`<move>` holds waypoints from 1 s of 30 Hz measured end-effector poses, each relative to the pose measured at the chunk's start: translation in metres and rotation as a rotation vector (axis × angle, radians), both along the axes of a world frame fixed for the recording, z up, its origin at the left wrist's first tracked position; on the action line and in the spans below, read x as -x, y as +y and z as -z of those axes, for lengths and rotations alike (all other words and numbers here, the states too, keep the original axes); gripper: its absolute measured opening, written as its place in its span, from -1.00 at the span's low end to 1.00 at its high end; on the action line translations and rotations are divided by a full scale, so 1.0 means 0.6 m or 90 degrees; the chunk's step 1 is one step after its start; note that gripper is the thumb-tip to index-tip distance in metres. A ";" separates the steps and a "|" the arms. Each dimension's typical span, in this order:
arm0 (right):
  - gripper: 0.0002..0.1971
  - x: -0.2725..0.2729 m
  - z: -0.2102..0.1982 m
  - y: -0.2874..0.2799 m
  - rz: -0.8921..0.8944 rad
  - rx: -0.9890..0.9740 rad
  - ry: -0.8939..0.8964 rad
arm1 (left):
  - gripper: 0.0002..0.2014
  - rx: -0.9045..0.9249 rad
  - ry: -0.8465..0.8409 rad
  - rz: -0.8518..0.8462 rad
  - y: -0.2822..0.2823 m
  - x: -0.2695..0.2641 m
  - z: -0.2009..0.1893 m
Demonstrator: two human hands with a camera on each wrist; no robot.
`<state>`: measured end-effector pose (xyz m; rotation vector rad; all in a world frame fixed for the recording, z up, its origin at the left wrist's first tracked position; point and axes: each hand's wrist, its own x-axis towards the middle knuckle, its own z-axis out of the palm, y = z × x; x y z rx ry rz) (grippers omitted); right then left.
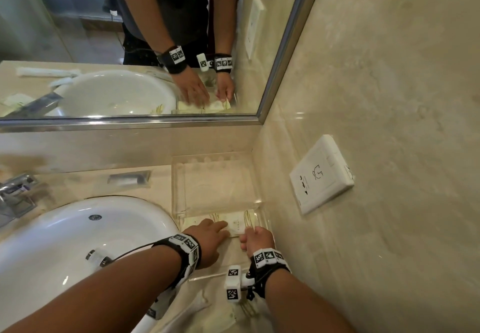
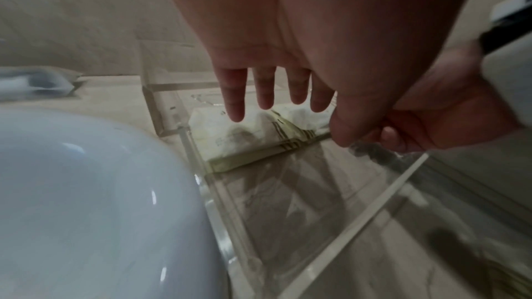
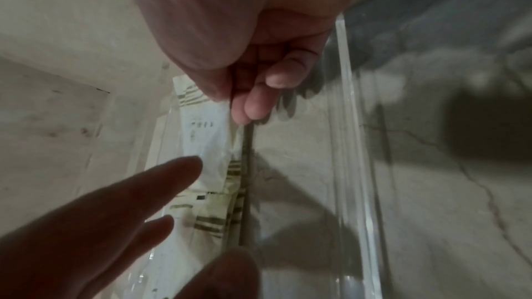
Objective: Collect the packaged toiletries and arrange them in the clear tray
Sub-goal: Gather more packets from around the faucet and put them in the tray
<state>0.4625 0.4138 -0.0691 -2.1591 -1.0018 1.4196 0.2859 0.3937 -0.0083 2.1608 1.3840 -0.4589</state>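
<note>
Our left hand [image 1: 210, 239] lies spread over the packets [image 1: 237, 222] in the tray [image 1: 179, 184]; our right hand [image 1: 257, 239] pinches one packet's edge

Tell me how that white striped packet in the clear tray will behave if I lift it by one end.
The white striped packet looks thin and creased, so it probably droops. Flat against the clear tray floor, it may slide rather than lift. Likely very light.

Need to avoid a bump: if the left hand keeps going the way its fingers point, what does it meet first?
Likely the white packet lying in the clear tray; the left hand's straight fingers point right at it. Depth is unclear.
</note>
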 end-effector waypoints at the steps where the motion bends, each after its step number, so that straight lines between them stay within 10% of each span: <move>1: -0.70 0.001 -0.003 0.001 -0.003 0.003 0.001 | -0.35 0.004 0.006 0.012 0.001 -0.003 0.002; 7: -0.83 0.001 -0.029 0.009 -0.049 0.013 -0.079 | -0.29 0.022 0.035 0.040 0.007 -0.016 0.015; 12: -0.34 0.023 -0.046 -0.012 -0.198 -0.095 -0.280 | -0.25 0.014 0.027 0.030 0.007 -0.017 0.022; 18: -0.35 0.032 -0.055 -0.036 -0.424 -0.241 -0.449 | -0.29 -0.012 0.016 0.016 0.004 -0.015 0.021; 30: -0.13 0.040 -0.023 -0.041 -0.661 -0.065 -0.573 | -0.25 0.011 0.033 -0.008 0.004 -0.013 0.036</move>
